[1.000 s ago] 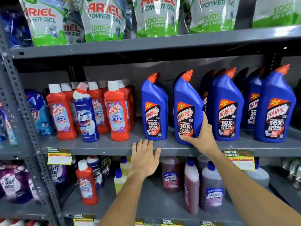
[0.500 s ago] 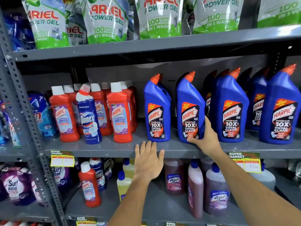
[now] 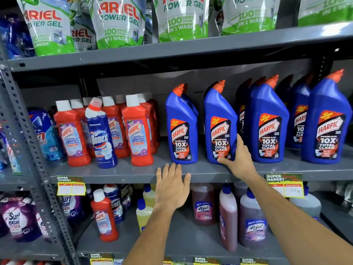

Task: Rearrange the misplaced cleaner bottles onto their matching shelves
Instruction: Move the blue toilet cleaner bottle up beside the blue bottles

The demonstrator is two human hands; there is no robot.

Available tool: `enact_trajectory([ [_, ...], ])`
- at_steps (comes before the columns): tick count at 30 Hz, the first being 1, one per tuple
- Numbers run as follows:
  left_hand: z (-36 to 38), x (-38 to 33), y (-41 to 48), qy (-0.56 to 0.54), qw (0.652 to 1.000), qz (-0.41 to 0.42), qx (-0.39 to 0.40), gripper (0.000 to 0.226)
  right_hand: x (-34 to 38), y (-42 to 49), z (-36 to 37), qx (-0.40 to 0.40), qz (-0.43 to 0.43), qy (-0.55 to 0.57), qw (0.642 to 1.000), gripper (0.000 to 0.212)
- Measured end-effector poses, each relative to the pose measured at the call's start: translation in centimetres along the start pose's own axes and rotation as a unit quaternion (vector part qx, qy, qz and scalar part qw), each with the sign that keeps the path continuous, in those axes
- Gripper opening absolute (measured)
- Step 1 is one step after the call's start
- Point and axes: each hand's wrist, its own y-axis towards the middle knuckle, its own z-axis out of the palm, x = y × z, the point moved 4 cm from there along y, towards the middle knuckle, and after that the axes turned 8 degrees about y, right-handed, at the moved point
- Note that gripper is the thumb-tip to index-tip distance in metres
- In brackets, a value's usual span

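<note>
My right hand (image 3: 237, 159) grips the lower right side of a blue Harpic bottle (image 3: 219, 123) standing on the grey middle shelf (image 3: 133, 172). My left hand (image 3: 171, 185) is flat with fingers apart against the shelf's front edge, holding nothing. A blue Domex bottle (image 3: 101, 134) stands among the red Harpic bathroom cleaner bottles (image 3: 138, 131) at the shelf's left. More blue Harpic bottles (image 3: 267, 123) stand to the right, and another (image 3: 182, 125) to the left of the held one. On the lower shelf a red Harpic bottle (image 3: 104, 217) stands in front of Domex bottles (image 3: 116, 201).
Ariel Power Gel pouches (image 3: 118, 22) fill the top shelf. Lizol bottles (image 3: 228, 217) and yellow bottles (image 3: 144, 213) stand on the lower shelf. A grey perforated upright (image 3: 34, 150) divides off the left bay with Surf Excel pouches (image 3: 17, 220). Price tags (image 3: 71, 186) hang on the shelf edge.
The view has shifted slightly. My right hand stays on the blue Harpic bottle, which has slid a little on the shelf. My left hand stays at the shelf edge.
</note>
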Motion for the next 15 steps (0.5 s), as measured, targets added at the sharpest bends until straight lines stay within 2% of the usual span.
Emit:
enact_trajectory([
  [15,-0.14,-0.05,-0.09,0.006,1.0,0.004,-0.003,0.06,-0.39,0.38,0.29,-0.019,0.006,-0.023,1.0,0.109],
])
